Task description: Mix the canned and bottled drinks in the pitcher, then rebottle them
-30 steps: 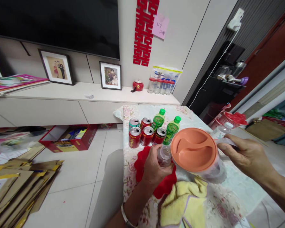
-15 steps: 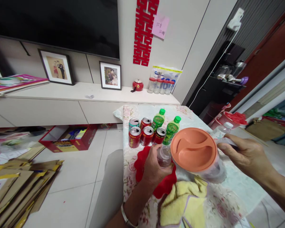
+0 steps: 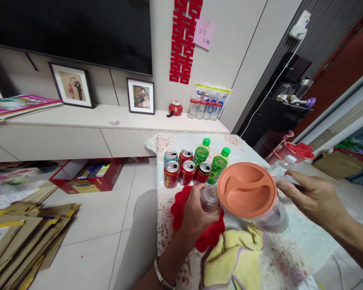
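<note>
My left hand is wrapped round a small clear glass jar with no lid on it, over a red scalloped mat. In my right hand is the handle of a clear plastic pitcher with an orange lid. The pitcher is tilted toward the jar, its lid edge close to the jar's mouth. Whether liquid is flowing I cannot make out. Below the pitcher lies a crumpled yellow towel.
Several opened drink cans and two green-capped bottles stand behind my left hand on the floral tablecloth. A clear bottle is behind the pitcher. Red-lidded jars line the white cabinet. Flattened cardboard lies on the floor.
</note>
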Available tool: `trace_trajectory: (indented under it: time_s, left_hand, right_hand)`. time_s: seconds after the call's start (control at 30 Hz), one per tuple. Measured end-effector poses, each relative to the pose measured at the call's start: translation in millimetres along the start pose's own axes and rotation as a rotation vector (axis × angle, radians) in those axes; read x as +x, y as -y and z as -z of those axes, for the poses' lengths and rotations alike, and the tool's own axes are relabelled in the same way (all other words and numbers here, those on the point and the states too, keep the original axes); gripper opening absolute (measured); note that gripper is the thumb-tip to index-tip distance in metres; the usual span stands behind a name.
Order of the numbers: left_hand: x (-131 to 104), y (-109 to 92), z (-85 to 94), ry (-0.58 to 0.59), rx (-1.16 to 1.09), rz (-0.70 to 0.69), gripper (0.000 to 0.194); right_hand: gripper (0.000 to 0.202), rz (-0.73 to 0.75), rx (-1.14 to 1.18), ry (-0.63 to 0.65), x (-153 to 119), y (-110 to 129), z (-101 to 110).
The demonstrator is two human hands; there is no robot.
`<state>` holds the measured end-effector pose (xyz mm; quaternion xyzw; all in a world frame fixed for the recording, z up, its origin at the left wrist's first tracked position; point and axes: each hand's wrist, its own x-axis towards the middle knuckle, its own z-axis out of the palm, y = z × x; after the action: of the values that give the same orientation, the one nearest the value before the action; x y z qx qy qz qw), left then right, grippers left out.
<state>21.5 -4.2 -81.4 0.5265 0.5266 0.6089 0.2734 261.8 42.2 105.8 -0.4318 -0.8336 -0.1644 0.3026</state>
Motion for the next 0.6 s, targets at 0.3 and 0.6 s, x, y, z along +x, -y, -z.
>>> trace_trajectory:
  time_s: [0.3,0.6]
  left_hand:
    - [-0.5,0.5,-0.9,-0.001,0.005,-0.005,0.071]
    - [-0.6,1.1,-0.2,0.012,0.001,0.007,0.074]
  right_hand:
    - [0.069,0.179,-0.038,-0.003,1.9,0.5,1.8]
    - [0.067,0.182,-0.017,0.013,1.6,-0.9,2.2]
